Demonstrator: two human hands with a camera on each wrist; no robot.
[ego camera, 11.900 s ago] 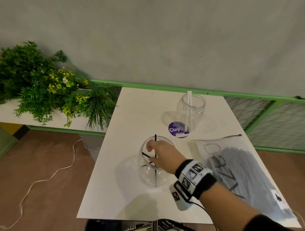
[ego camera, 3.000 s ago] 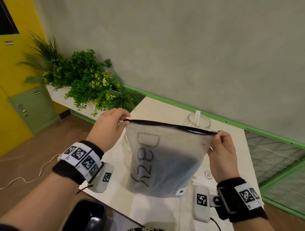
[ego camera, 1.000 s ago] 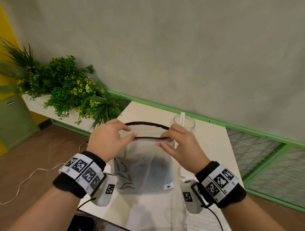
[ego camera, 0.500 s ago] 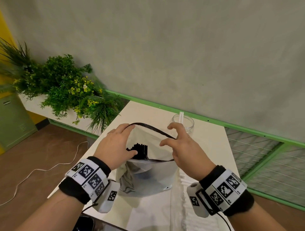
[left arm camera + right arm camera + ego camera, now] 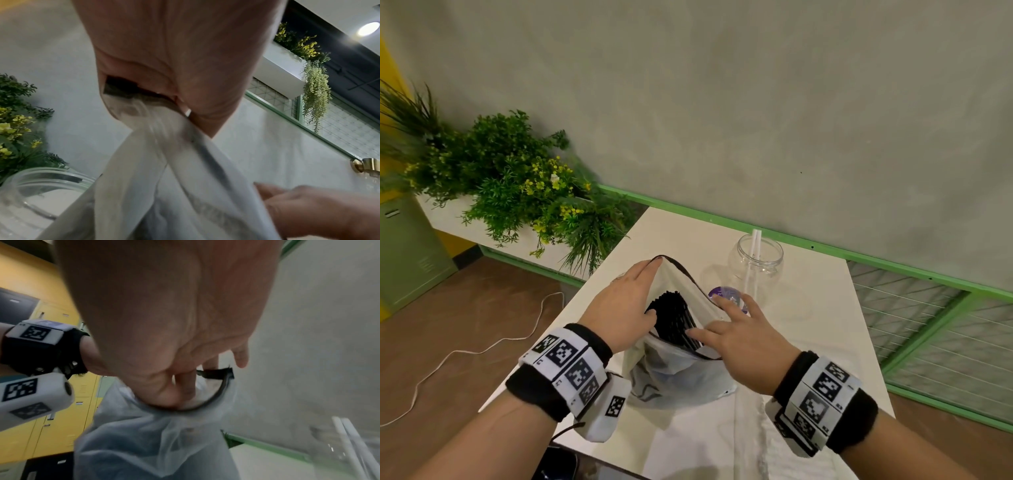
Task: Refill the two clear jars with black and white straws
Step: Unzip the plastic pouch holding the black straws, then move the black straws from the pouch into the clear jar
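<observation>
A translucent zip bag (image 5: pixel 678 377) stands on the white table (image 5: pixel 808 342) with its mouth pulled wide. A bundle of black straws (image 5: pixel 671 318) shows inside it. My left hand (image 5: pixel 619 308) grips the bag's left rim, thumb inside; the left wrist view shows the rim (image 5: pixel 144 97) pinched under it. My right hand (image 5: pixel 736 332) lies with straight, spread fingers on the right rim, thumb over the straws. A clear jar (image 5: pixel 756 263) holding white straws (image 5: pixel 755 246) stands behind the bag. Another clear jar's rim (image 5: pixel 41 181) shows only in the left wrist view.
A purple lid (image 5: pixel 724 294) lies beside the far jar. A white pack (image 5: pixel 756 445) lies at the table's front right. A planter of green plants (image 5: pixel 517 192) stands left of the table, a green rail (image 5: pixel 893 267) runs behind it, and a white cable (image 5: pixel 482 349) trails on the floor.
The bag's zip, pinched by both hands a second ago, has been parted and its mouth is wider. The black straws have come into sight, and my right hand has dropped onto the right rim.
</observation>
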